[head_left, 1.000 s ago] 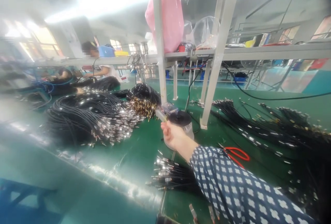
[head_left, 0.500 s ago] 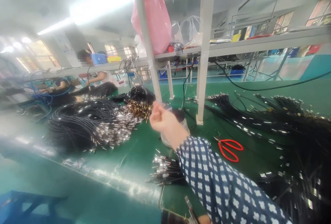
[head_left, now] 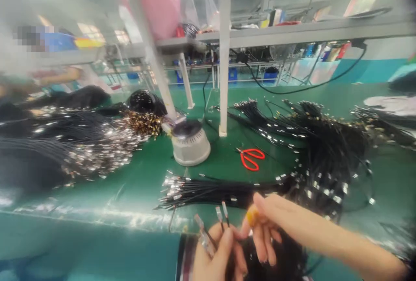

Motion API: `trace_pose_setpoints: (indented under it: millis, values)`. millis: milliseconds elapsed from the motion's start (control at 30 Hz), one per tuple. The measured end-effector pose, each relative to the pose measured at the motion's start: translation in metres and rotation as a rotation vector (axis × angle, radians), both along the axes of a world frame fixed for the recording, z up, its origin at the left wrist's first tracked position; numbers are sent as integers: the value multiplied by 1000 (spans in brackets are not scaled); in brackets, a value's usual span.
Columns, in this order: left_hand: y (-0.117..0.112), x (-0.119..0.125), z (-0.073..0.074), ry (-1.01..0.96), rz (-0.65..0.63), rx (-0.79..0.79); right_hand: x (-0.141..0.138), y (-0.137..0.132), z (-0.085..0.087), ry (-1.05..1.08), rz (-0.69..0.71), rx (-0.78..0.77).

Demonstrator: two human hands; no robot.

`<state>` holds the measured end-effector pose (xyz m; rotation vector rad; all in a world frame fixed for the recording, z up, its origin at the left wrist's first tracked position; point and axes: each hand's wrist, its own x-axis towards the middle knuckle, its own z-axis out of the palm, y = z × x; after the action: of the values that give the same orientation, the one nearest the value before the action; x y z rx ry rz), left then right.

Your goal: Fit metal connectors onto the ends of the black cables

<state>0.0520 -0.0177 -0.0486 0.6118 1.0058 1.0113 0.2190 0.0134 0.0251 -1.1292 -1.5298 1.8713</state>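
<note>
My left hand (head_left: 219, 253) is at the bottom centre, its fingers closed around several thin black cables (head_left: 222, 227) with metal and clear ends pointing up. Just to its right, my right hand (head_left: 264, 231) is bent over, its fingertips close to the left hand. A small orange-yellow piece (head_left: 252, 216) shows between its thumb and forefinger; blur hides exactly what it is. Behind both hands, a bundle of black cables (head_left: 208, 191) lies with its shiny ends to the left. More dark cable hangs below the hands.
A white round device (head_left: 191, 149) with a dark top stands by the shelf posts. Red-handled scissors (head_left: 251, 159) lie on the green table (head_left: 143, 164). Cable heaps with metal ends (head_left: 97, 155) cover the left; a dark cable pile (head_left: 338, 155) lies right. Another person's arm (head_left: 60, 74) shows far left.
The arm that reached out by the white device has drawn back, and both hands are now together at the bottom centre. The view has swung right and down.
</note>
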Motion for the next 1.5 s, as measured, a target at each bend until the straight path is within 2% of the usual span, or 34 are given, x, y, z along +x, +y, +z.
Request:
trace_pose_setpoints:
  millis: [167,300,500,633,800,900,1000,1067,1267,1367,1500]
  values:
    - [-8,2,25,80,-24,58,11,-17,11,-111,129,-43]
    - [-15,2,33,126,-54,52,13,-14,13,-90,256,-80]
    - [-18,3,35,226,-54,124,12,-12,15,-205,270,-134]
    - [-18,3,35,309,-64,184,14,-13,20,-278,290,-109]
    - [-18,2,31,337,-34,168,13,-15,25,-291,341,-47]
    - [-20,0,28,367,-27,141,12,-13,24,-285,325,-47]
    - [-20,-2,29,330,-36,129,12,-13,16,-220,250,-92]
    - [-20,-3,32,263,-34,114,11,-15,6,-167,136,-96]
    - [-12,2,41,116,2,13,-9,-38,-21,83,-465,-6]
    - [-12,5,40,117,27,7,-19,-45,-26,94,-574,-24]
    - [-15,7,41,100,87,20,-14,-37,-27,72,-613,63]
